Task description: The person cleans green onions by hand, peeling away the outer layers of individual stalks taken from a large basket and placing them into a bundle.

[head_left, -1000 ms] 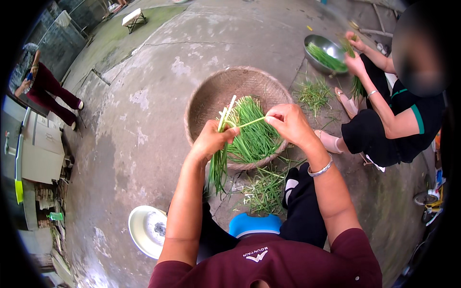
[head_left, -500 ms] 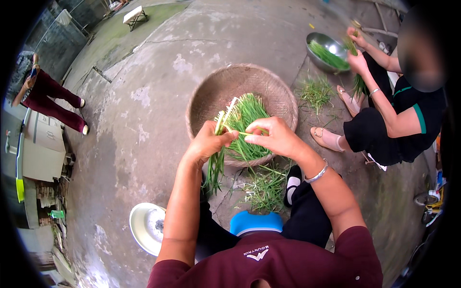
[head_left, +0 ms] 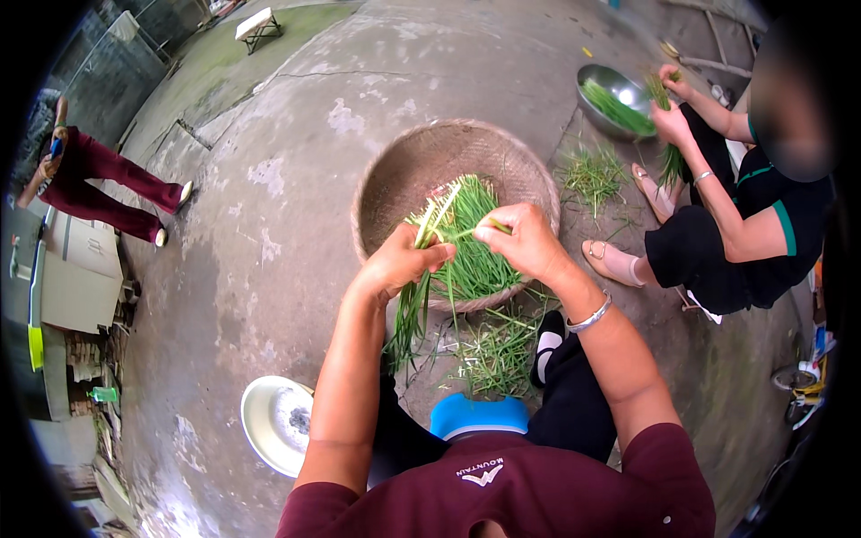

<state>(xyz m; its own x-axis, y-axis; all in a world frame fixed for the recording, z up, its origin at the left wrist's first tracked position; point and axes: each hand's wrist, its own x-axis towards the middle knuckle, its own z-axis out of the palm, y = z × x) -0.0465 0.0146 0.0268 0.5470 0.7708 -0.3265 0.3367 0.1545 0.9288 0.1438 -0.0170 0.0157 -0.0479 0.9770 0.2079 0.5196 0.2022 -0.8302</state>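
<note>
My left hand (head_left: 401,262) is closed round a small bunch of garlic chives (head_left: 410,318). Their pale stalk ends point up past my thumb and the green leaves hang down. To its right, my right hand (head_left: 531,242) pinches a thin yellow-green chive leaf (head_left: 499,226), which seems to stretch toward the bunch. Both hands are over the near part of a round woven basket (head_left: 395,170). Inside it lies a heap of green chives (head_left: 482,260), partly covered by my hands.
Chive trimmings (head_left: 493,354) litter the concrete by my feet, in front of a blue stool (head_left: 480,415). A second pile (head_left: 592,177) is right of the basket. A seated co-worker holds chives (head_left: 673,161) beside a metal bowl (head_left: 589,112). At left are a white basin (head_left: 256,426) and a standing person (head_left: 112,184).
My right hand has drawn away to the right and slightly up from my left, still pinching a leaf. My left hand keeps the bunch. The standing person's legs have shifted.
</note>
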